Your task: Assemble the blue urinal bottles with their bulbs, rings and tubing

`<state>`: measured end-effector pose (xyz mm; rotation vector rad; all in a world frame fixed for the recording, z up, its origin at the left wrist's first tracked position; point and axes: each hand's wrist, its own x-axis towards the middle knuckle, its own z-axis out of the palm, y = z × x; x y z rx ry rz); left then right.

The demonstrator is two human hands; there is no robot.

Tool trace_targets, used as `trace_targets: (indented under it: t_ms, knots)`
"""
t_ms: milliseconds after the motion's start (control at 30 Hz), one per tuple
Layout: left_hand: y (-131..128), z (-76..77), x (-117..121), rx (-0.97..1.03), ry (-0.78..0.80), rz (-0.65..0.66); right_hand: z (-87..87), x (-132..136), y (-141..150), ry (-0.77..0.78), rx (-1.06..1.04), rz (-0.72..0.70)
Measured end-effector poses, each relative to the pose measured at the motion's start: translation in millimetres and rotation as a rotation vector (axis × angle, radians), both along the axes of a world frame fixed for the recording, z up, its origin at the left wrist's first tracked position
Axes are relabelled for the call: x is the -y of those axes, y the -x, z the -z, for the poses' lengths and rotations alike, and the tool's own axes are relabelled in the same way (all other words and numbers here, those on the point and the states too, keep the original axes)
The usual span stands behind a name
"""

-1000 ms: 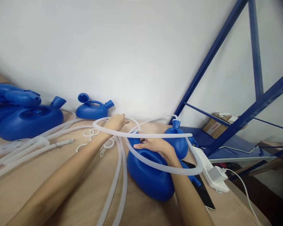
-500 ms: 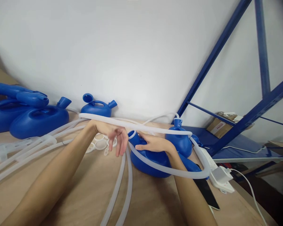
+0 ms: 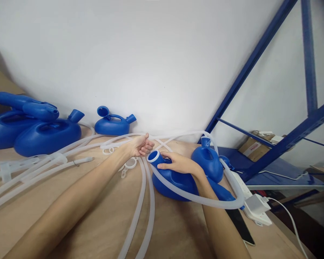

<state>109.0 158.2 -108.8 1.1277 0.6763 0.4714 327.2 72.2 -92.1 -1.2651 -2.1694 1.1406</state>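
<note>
My right hand (image 3: 179, 163) is closed round the neck and handle of a blue urinal bottle (image 3: 175, 185), which rests on the table. A white ring (image 3: 153, 156) lines the bottle's open mouth, which faces up and left. Just left of that mouth is my left hand (image 3: 142, 145), palm turned inward, thumb raised and fingers loosely curled, with nothing visible in it. A translucent tube (image 3: 199, 199) loops in front of the bottle and my right wrist. White rings with tabs (image 3: 130, 163) lie on the table under my left forearm, partly hidden.
More blue urinal bottles (image 3: 47, 138) are stacked at left. One stands open-lidded (image 3: 112, 126) by the wall, another bottle (image 3: 206, 162) at right. Tubes (image 3: 136, 212) cross the table. A power strip (image 3: 257, 212), a phone (image 3: 240, 225) and blue shelving (image 3: 259, 140) are on the right.
My left hand has moved slightly up and right, and its fingers have curled in. The tube that stretched across my left wrist now lies farther back. My right hand stays on the bottle.
</note>
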Motion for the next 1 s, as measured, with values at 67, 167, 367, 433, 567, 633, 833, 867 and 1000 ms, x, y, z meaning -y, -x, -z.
trace_targets:
  t_ms: [67, 167, 367, 433, 567, 633, 833, 867, 1000]
  knots:
    - [4.5, -0.6, -1.5, -0.034, 0.009, 0.035, 1.6, -1.2, -0.7, -0.152, 0.126, -0.059]
    - [5.3, -1.5, -1.1, -0.087, 0.014, 0.062, 4.9, -3.5, -2.4, -0.344, 0.232, -0.095]
    - [2.5, -6.9, 8.3, -0.287, -0.060, 0.105, 10.0, -4.0, 3.8, -0.830, 0.396, -0.060]
    - [5.6, -16.1, 16.6, -0.351, -0.109, 0.086, 10.7, -4.0, 7.1, -0.802, 0.472, -0.103]
    - [16.8, -46.3, 43.2, -0.525, -0.392, 0.054, 10.6, -4.2, 10.9, -0.734, 0.544, -0.108]
    - [22.0, -59.7, 57.4, -0.647, -0.650, 0.083, 10.5, -4.2, 11.6, -0.757, 0.549, -0.058]
    - [22.6, -50.4, 81.8, -0.792, -1.124, 0.160, 9.9, -3.3, 13.9, -0.684, 0.620, 0.014]
    - [21.1, -42.9, 82.9, -0.766, -1.146, 0.111, 9.3, -2.9, 14.4, -0.657, 0.622, 0.015]
    - [16.0, -14.9, 77.4, -0.581, -1.209, -0.028, 6.1, -0.3, 16.2, -0.572, 0.603, 0.011]
